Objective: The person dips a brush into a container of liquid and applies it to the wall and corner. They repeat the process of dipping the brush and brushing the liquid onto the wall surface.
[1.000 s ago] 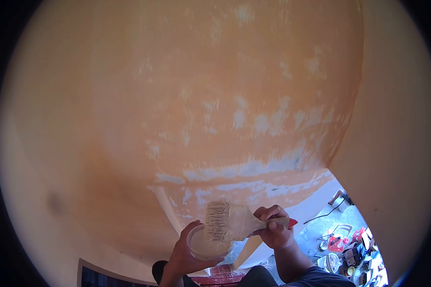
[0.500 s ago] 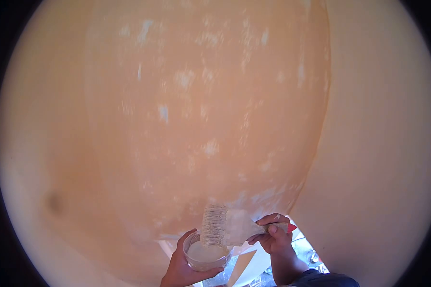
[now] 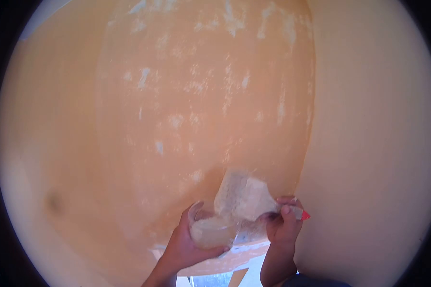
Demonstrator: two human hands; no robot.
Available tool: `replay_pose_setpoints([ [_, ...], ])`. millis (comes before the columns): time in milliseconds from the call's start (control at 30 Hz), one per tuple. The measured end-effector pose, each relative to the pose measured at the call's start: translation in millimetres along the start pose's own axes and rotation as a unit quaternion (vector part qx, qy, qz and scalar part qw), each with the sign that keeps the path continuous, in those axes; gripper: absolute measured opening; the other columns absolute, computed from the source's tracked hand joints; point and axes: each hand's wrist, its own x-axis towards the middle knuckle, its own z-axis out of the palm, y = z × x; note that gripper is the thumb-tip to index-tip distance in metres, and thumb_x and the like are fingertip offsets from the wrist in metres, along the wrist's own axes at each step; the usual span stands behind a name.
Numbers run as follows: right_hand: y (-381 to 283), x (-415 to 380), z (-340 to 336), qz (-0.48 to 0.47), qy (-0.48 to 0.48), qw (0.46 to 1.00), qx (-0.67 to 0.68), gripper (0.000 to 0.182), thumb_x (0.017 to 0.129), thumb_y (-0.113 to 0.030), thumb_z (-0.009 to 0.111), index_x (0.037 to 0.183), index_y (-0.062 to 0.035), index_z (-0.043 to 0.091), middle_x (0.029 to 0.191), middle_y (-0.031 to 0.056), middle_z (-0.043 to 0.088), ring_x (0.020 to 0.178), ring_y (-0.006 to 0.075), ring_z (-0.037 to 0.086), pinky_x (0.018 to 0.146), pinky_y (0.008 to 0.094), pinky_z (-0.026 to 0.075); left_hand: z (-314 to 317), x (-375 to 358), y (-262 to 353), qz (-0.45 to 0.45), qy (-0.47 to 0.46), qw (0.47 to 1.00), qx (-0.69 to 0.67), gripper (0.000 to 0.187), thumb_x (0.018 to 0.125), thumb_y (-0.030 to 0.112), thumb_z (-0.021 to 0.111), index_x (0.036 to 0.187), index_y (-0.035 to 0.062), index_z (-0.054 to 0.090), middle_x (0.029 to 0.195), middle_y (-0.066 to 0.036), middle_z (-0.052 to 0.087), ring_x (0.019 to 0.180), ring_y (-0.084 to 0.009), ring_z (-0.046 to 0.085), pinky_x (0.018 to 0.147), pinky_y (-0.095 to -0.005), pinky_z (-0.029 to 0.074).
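Note:
My left hand (image 3: 186, 246) is wrapped round a clear round container (image 3: 212, 233) with whitish liquid in it, tilted at the lower middle of the view. In my right hand (image 3: 283, 224) is the handle of a wide brush (image 3: 249, 193) with a red handle tip. The brush's pale, coated bristles point left and sit just above the container's rim; whether they touch it I cannot tell. Behind both hands stands an orange-peach wall (image 3: 201, 129) with scattered whitish patches.
A paler wall surface (image 3: 368, 143) meets the orange one along a curved-looking edge at the right. Below the hands, a bright bluish-white area (image 3: 215, 280) shows at the bottom. A dark blue sleeve (image 3: 311, 281) is at the lower right.
The view has shifted, and the wall patches sit lower. Both hands have moved up and a little right in the view. The brush is higher and more tilted, and the container tips more.

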Motion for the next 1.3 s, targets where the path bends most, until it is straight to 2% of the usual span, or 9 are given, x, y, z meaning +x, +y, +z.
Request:
replay_pose_setpoints([
  [67,0,1,7,-0.033,0.06,0.997,-0.042,0.027,0.084,-0.019,0.062,0.105,-0.005,0.051,0.099,0.0075,0.057,0.063,0.0262,0.063,0.048,0.0354,0.055,-5,0,7,0.041,-0.009,0.998,0.04,0.101,0.056,0.027,0.087,0.133,0.0004,0.028,0.113,-0.018,0.054,0.106,-0.0277,0.055,0.091,-0.0373,0.043],
  [233,-23,1,43,0.023,0.044,0.997,-0.064,0.026,0.09,-0.023,0.055,0.109,-0.0053,0.051,0.1,0.0078,0.058,0.063,0.0221,0.064,0.052,0.0299,0.056,-18,-18,39,-0.011,0.004,0.995,0.094,0.1,0.058,0.03,0.085,0.134,0.0013,0.027,0.115,-0.02,0.054,0.109,-0.0307,0.054,0.092,-0.037,0.043],
  [300,-30,4,57,0.017,0.005,0.999,-0.038,0.023,0.09,-0.015,0.054,0.103,0.004,0.052,0.099,0.015,0.057,0.064,0.0296,0.065,0.055,0.0339,0.059,-28,-29,55,-0.02,0.016,0.994,0.11,0.1,0.058,0.032,0.084,0.135,0.0015,0.027,0.116,-0.021,0.053,0.11,-0.0319,0.054,0.093,-0.0371,0.043],
  [500,-46,24,68,0.041,-0.11,0.993,-0.032,0.022,0.09,-0.013,0.052,0.102,0.0061,0.054,0.096,0.016,0.058,0.067,0.0305,0.066,0.058,0.0345,0.059,-26,-20,85,-0.038,0.042,0.989,0.139,0.099,0.058,0.033,0.082,0.135,0.0019,0.027,0.117,-0.024,0.053,0.109,-0.0336,0.055,0.093,-0.0381,0.043],
  [800,-42,21,74,0.053,-0.095,0.994,-0.01,0.018,0.09,-0.008,0.052,0.101,0.0059,0.054,0.096,0.0169,0.058,0.069,0.0324,0.066,0.059,0.0381,0.06,-30,-25,81,-0.026,0.071,0.988,0.132,0.099,0.058,0.032,0.083,0.134,0.0021,0.027,0.112,-0.023,0.056,0.106,-0.0323,0.057,0.09,-0.0383,0.045],
  [867,-41,18,76,0.045,-0.093,0.994,-0.02,0.017,0.089,-0.007,0.053,0.1,0.0054,0.054,0.094,0.0169,0.059,0.068,0.0318,0.066,0.059,0.0381,0.06,-30,-25,75,-0.058,0.077,0.992,0.083,0.099,0.056,0.015,0.086,0.134,0.0008,0.026,0.108,-0.012,0.052,0.105,-0.0224,0.053,0.088,-0.034,0.046],
  [1100,-60,22,92,0.048,-0.077,0.995,-0.041,0.016,0.086,-0.008,0.06,0.096,0.0045,0.057,0.09,0.0169,0.061,0.064,0.0282,0.066,0.057,0.0352,0.059,-29,-14,88,-0.011,0.057,0.998,0.037,0.097,0.056,0.012,0.086,0.133,0.0003,0.028,0.113,-0.013,0.051,0.108,-0.0229,0.051,0.09,-0.0348,0.045],
  [1167,-48,13,95,0.038,-0.068,0.996,-0.05,0.016,0.086,-0.008,0.06,0.095,0.0048,0.057,0.089,0.0171,0.062,0.064,0.0273,0.066,0.056,0.0343,0.059,-35,-15,64,0.016,0.052,0.997,0.051,0.1,0.056,0.027,0.086,0.132,-0.0008,0.027,0.114,-0.021,0.055,0.109,-0.0291,0.055,0.09,-0.0374,0.045],
  [1300,-46,13,102,0.019,-0.042,0.996,-0.074,0.019,0.086,-0.012,0.062,0.092,0.0055,0.058,0.083,0.0169,0.063,0.063,0.0246,0.066,0.054,0.0316,0.058,-34,-7,67,0.03,0.052,0.997,0.046,0.1,0.056,0.027,0.086,0.132,-0.0009,0.027,0.115,-0.021,0.054,0.109,-0.0292,0.055,0.09,-0.037,0.045],
])
